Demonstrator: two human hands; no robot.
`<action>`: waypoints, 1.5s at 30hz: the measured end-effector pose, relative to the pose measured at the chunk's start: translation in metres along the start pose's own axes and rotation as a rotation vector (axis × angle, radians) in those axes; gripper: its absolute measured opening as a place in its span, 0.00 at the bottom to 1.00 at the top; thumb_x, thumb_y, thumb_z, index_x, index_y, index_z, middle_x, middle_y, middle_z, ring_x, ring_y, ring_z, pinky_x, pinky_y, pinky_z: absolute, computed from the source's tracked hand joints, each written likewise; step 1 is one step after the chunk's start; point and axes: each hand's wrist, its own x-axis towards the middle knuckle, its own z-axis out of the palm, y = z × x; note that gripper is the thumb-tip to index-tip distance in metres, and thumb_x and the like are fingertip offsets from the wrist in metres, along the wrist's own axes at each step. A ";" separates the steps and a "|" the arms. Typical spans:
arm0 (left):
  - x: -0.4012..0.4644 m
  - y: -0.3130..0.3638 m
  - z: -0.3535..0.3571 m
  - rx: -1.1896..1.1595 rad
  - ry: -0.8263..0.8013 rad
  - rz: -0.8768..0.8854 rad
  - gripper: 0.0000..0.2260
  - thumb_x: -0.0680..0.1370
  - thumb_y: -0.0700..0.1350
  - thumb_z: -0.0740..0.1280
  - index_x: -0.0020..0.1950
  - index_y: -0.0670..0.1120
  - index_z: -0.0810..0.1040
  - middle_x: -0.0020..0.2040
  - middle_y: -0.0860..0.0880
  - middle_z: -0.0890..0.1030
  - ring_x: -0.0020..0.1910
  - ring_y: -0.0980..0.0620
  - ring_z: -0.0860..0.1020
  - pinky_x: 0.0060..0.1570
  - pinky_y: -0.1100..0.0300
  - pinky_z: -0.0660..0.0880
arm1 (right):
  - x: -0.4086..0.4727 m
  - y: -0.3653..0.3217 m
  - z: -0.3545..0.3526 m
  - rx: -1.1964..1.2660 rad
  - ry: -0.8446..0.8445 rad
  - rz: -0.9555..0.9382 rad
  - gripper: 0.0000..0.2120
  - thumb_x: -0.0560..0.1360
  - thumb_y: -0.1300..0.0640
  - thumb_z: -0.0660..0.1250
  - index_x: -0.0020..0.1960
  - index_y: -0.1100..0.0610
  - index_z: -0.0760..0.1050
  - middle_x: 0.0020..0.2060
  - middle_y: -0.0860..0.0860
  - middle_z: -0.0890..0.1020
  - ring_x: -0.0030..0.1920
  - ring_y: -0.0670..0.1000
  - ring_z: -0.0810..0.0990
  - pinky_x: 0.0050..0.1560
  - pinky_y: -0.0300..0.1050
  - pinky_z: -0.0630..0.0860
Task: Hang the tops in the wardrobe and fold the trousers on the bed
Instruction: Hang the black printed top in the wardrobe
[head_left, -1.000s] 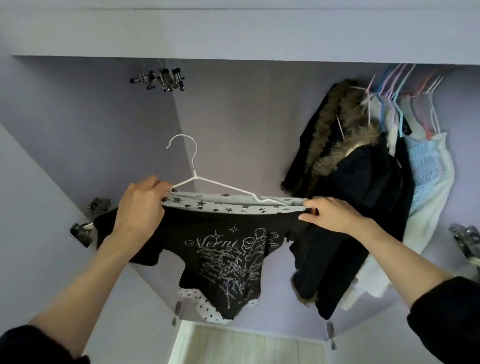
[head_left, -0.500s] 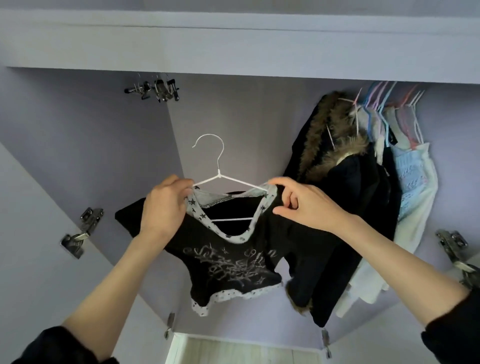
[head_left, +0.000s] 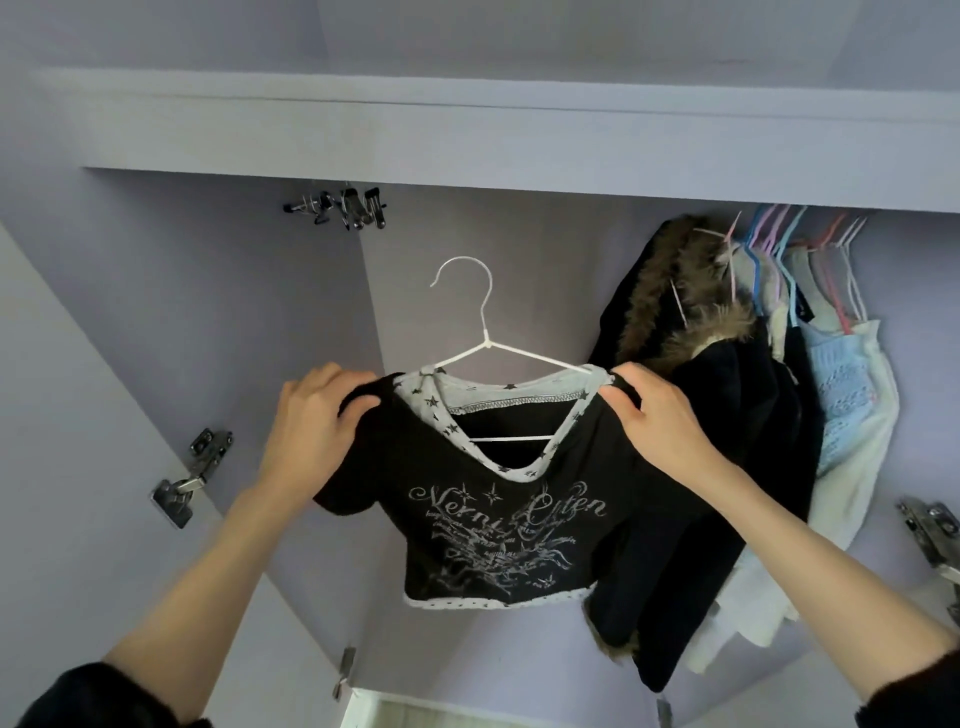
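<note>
A short black top (head_left: 498, 525) with silver lettering and a star-printed grey neckline sits on a white wire hanger (head_left: 483, 332), held up inside the open lilac wardrobe (head_left: 467, 145). My left hand (head_left: 317, 421) grips the top's left shoulder and my right hand (head_left: 660, 421) grips its right shoulder. The hanger's hook points up and hangs free in the air, below the wardrobe's top edge. The rail is hidden behind that edge.
A black fur-trimmed coat (head_left: 727, 415) and pale tops (head_left: 852, 405) on coloured hangers hang at the right. Metal clip hangers (head_left: 348, 208) dangle at the upper left. Door hinges (head_left: 192, 478) sit on both sides.
The neckline has been pulled over the hanger and both hands have moved out to the shoulders. The top now hangs square with its lettering facing me, raised a little.
</note>
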 end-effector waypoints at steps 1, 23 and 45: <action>-0.002 -0.004 0.000 0.013 0.016 -0.003 0.06 0.74 0.36 0.70 0.49 0.39 0.83 0.42 0.41 0.81 0.42 0.39 0.79 0.48 0.43 0.74 | 0.000 0.002 -0.002 -0.015 0.007 -0.001 0.09 0.79 0.57 0.62 0.54 0.62 0.75 0.42 0.47 0.74 0.44 0.54 0.76 0.47 0.45 0.65; -0.007 0.031 0.020 -0.126 0.050 0.092 0.07 0.73 0.30 0.68 0.49 0.36 0.82 0.42 0.41 0.83 0.41 0.42 0.79 0.47 0.56 0.70 | -0.021 0.009 -0.026 -0.010 -0.152 -0.008 0.12 0.77 0.54 0.66 0.57 0.58 0.78 0.47 0.48 0.79 0.45 0.43 0.76 0.46 0.35 0.68; 0.068 0.130 0.004 0.266 0.333 0.589 0.36 0.67 0.29 0.65 0.73 0.45 0.60 0.74 0.41 0.59 0.72 0.37 0.56 0.69 0.41 0.55 | 0.020 -0.001 -0.026 1.421 -0.182 0.676 0.10 0.80 0.67 0.55 0.52 0.63 0.75 0.42 0.55 0.77 0.39 0.52 0.81 0.36 0.42 0.81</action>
